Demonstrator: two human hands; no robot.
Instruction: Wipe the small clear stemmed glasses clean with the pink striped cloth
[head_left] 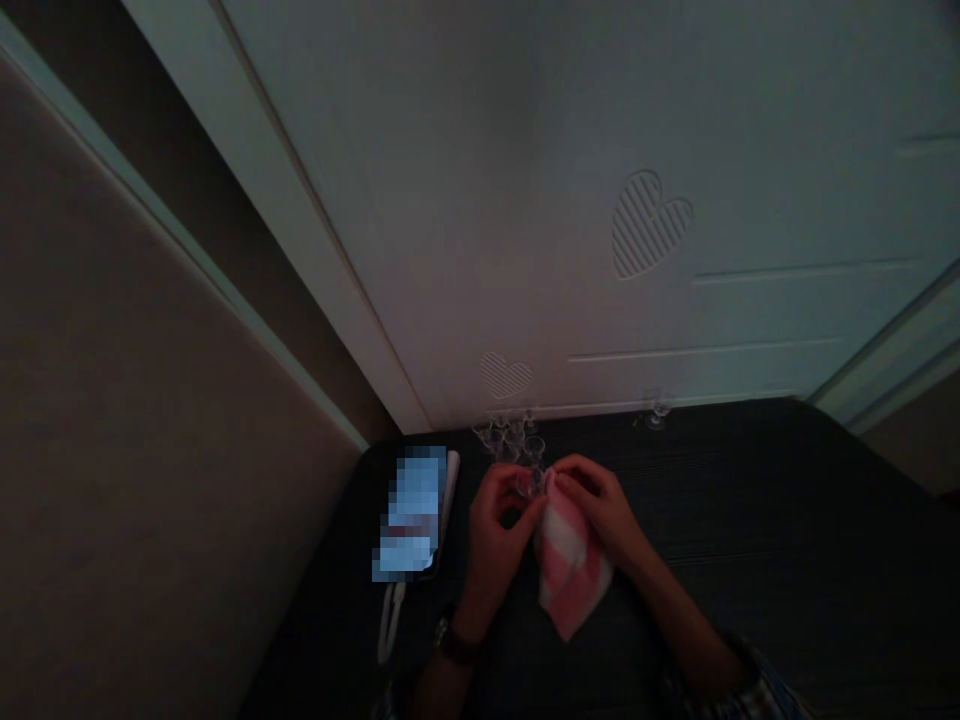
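My left hand point(496, 520) is closed around a small clear glass point(529, 483), held just above the dark table point(750, 540). My right hand point(600, 505) pinches a pink and white striped cloth point(571, 570) against the glass; the cloth hangs down between my wrists. A watch point(454, 640) sits on my left wrist. The scene is dim.
Several small clear glasses point(510, 435) stand in a cluster at the table's far edge, just behind my hands. One more glass point(658, 410) stands alone to the right. A lit phone point(412, 515) lies at the left with a white cable point(391, 615). A white panel with heart shapes point(649, 225) rises behind.
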